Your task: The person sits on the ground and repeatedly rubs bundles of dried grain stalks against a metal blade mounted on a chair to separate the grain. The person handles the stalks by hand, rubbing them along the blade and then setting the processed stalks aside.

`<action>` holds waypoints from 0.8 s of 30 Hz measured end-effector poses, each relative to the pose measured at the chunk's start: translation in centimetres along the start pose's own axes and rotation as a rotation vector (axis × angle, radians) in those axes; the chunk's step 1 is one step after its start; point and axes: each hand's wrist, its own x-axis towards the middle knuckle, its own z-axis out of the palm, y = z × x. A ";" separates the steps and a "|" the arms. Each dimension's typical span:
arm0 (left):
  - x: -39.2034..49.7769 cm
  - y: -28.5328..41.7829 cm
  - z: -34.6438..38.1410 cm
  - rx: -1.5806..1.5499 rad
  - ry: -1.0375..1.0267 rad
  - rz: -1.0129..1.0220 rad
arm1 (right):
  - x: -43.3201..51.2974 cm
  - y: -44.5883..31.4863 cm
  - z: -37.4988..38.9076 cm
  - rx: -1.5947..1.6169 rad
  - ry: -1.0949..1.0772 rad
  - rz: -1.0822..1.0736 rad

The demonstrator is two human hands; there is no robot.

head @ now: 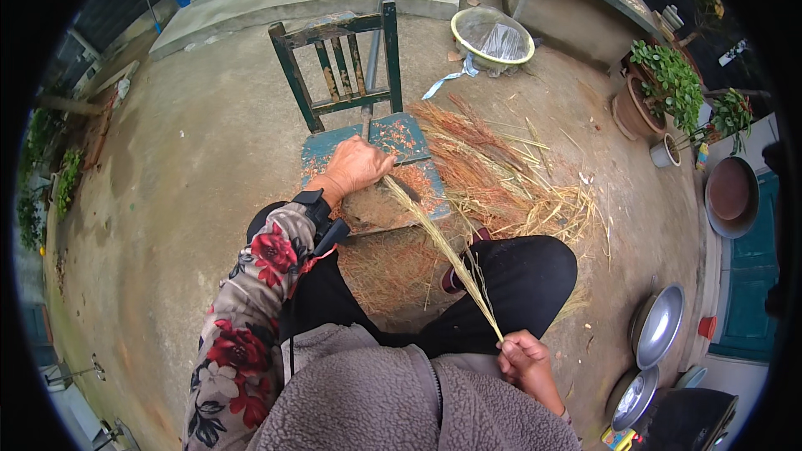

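My left hand [358,164] is closed around the lower handle of a shovel [374,66], which lies across the seat of a worn green wooden chair [311,149]. The shovel's dirt-coloured blade [366,212] points towards me on the seat, among scattered reddish husks [432,185]. A pale, stripped broomcorn stalk [446,249] runs slantwise from the blade beside my left hand, over my thigh. Its thin lower end is pinched in the fingers of my right hand [525,360]. Whether the left fingers also touch the stalk's upper end is hidden.
Right of the chair lies a heap of reddish and straw-coloured broomcorn [495,169]. Behind it stands a plastic-lined basin [492,37]. Concrete steps [288,3] rise at the back. Potted plants [639,106] and metal basins [658,326] line the right side.
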 end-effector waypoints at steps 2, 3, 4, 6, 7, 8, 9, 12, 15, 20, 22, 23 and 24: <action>-0.1 0.0 -0.3 -0.183 0.203 0.034 | -0.2 0.1 -0.1 -0.019 0.016 -0.099; -0.1 -0.1 -0.5 -0.273 0.289 0.035 | 0.0 0.0 0.1 -0.035 0.036 -0.132; -0.2 -0.2 -0.8 -0.311 0.360 0.012 | 0.4 -0.1 0.3 -0.076 0.074 -0.143; 0.2 -0.3 -1.4 -0.292 0.559 -0.002 | 1.7 -0.5 1.1 -0.186 0.065 -0.257; 0.2 -0.3 -1.6 -0.276 0.639 -0.024 | 2.6 -0.7 1.7 -0.249 0.055 -0.321; 0.2 -0.3 -1.8 -0.269 0.626 -0.021 | 3.8 -0.9 2.4 -0.333 0.058 -0.444; 0.1 -0.1 -1.9 -0.234 0.598 0.019 | 4.8 -1.1 3.1 -0.436 0.074 -0.527; -0.2 0.4 -1.7 -0.106 0.333 0.087 | 7.1 -1.5 5.0 -0.729 0.123 -0.689; -0.1 0.5 -1.2 0.117 -0.051 0.129 | 7.5 -1.8 5.8 -0.927 0.143 -0.885; -0.3 0.2 -0.2 0.042 0.100 0.131 | 3.8 -1.0 3.6 -0.776 0.170 -0.703; -0.3 0.2 -0.1 0.041 0.055 0.098 | 2.3 -0.4 2.5 -0.680 0.179 -0.503; -0.3 0.2 -0.2 0.023 0.026 0.073 | 2.1 -0.1 2.1 -0.605 0.162 -0.541; -0.2 0.2 -0.3 0.010 0.017 0.058 | 1.8 0.1 1.7 -0.544 0.170 -0.534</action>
